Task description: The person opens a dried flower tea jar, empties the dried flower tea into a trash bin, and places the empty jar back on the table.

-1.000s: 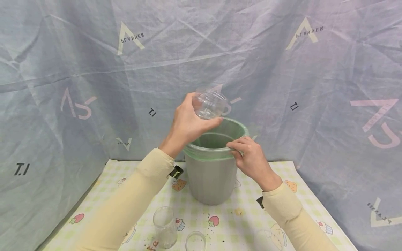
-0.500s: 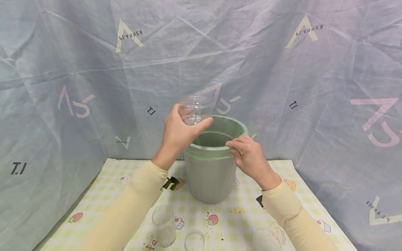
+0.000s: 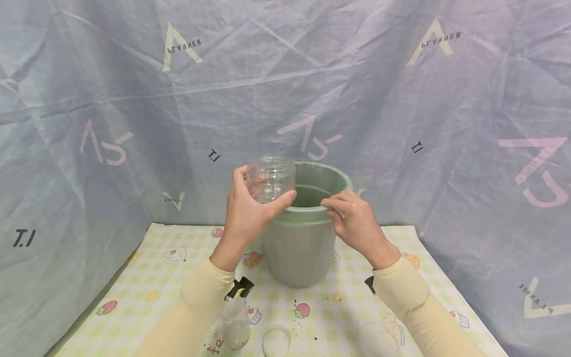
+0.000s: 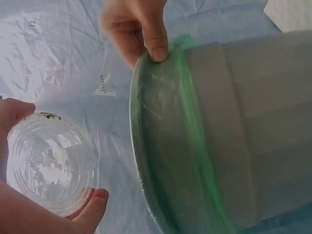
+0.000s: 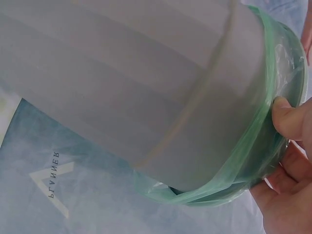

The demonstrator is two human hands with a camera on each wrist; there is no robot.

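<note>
A clear plastic jar is gripped by my left hand, just left of the bin's rim in the head view. Dark specks cling to the jar's edge in the left wrist view. The grey trash bin stands upright, lined with a green bag folded over its rim. My right hand pinches the lined rim on the right side, thumb outside. The other fingers partly disappear behind the rim.
A second clear jar stands at the front left, partly behind my left forearm. Beside it lies a clear round lid. Dark crumbs are scattered on the checkered tablecloth. A grey-blue curtain surrounds the table.
My left hand has moved left and down with the jar, from above the bin's opening to beside its rim. The jar has turned from tilted to nearly upright. My right hand stays on the rim.
</note>
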